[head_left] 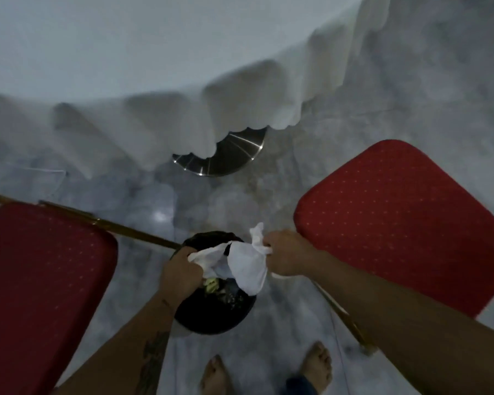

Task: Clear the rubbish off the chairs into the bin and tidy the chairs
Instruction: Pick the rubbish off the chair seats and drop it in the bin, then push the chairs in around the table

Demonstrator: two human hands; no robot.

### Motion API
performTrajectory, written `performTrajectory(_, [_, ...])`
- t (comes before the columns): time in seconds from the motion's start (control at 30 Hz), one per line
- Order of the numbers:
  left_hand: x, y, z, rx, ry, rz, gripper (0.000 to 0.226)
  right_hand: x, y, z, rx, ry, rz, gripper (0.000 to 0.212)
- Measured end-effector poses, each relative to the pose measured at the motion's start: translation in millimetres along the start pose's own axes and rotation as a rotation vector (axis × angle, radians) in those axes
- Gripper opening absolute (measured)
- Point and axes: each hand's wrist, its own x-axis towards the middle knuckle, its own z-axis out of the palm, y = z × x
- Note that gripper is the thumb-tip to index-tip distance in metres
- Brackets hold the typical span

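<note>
A black bin (211, 317) lined with a dark bag stands on the floor between two red chairs and holds some rubbish. Directly above it both my hands hold a white plastic bag (247, 266). My left hand (180, 269) grips its left edge and my right hand (285, 252) grips its right edge, where a twisted end sticks up. The left red chair seat (40, 295) and the right red chair seat (397, 223) show no rubbish on them. The bag hides part of the bin's mouth.
A round table with a white draped cloth (183, 67) fills the top, its shiny metal base (228, 158) showing beneath. The floor is grey marble. Gold chair legs (111, 223) run beside the bin. My bare feet (268, 369) are just behind it.
</note>
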Motion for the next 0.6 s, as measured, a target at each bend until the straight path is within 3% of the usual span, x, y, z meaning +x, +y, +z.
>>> performTrajectory(0.07, [10, -39, -6, 0.004, 0.006, -0.071, 0.021, 15, -23, 27, -0.034, -0.045, 0.012, 0.008])
performTrajectory(0.17, [19, -72, -8, -0.009, 0.0, -0.157, 0.016, 35, -45, 64, 0.02, -0.052, 0.055, 0.027])
performTrajectory(0.23, [22, -77, -7, -0.034, -0.135, -0.17, 0.013, 40, -55, 73, 0.055, -0.06, 0.061, 0.008])
performTrajectory(0.3, [18, -74, -13, -0.065, -0.25, -0.217, 0.052, 43, -65, 75, 0.085, -0.063, 0.082, 0.038])
performTrajectory(0.33, [14, -71, -16, -0.082, -0.283, -0.202, 0.055, 44, -69, 72, 0.097, -0.042, 0.09, 0.046])
performTrajectory(0.4, [11, -69, -26, -0.01, -0.319, -0.135, 0.04, 40, -80, 61, 0.121, 0.018, 0.113, 0.045])
performTrajectory(0.47, [9, -70, -37, 0.035, -0.318, -0.117, 0.049, 33, -90, 48, 0.186, 0.066, 0.134, 0.04])
performTrajectory(0.53, [0, -55, -58, 0.029, -0.304, -0.057, 0.024, 18, -105, 30, 0.267, 0.121, 0.14, 0.037])
performTrajectory(0.6, [-15, -33, -82, 0.046, -0.275, -0.002, 0.012, -1, -122, 9, 0.336, 0.159, 0.137, 0.038])
